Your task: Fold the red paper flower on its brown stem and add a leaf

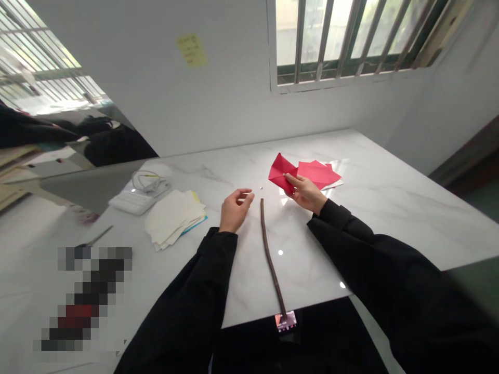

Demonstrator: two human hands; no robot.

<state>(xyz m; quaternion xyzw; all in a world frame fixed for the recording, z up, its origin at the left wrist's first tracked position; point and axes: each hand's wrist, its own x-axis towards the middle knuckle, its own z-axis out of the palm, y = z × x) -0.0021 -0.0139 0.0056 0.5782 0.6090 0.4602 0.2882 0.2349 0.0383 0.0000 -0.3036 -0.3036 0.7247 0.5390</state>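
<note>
On the white marble worktop point(351, 228), the right hand point(306, 193) has its fingers point(293, 179) closed on one folded red paper point(281, 171), lifted just beside a small stack of red sheets point(317, 174) whose number cannot be told. The left hand point(234, 209) hovers half-curled and holds nothing, near one long brown stick point(270, 257) between the hands. No containers show; one pile of cream papers point(173, 217) lies to the left beside one white device with a coiled cable point(134, 200).

- A folded red paper point(281, 172) is pinched by the right hand point(305, 192) above the worktop point(390, 208).
- The left hand point(234, 209) is held half curled, empty.
- A brown stick point(270, 257) is seen between both hands, running toward six o'clock.
- Cream sheets point(173, 215) are stacked at nine o'clock of the left hand.
</note>
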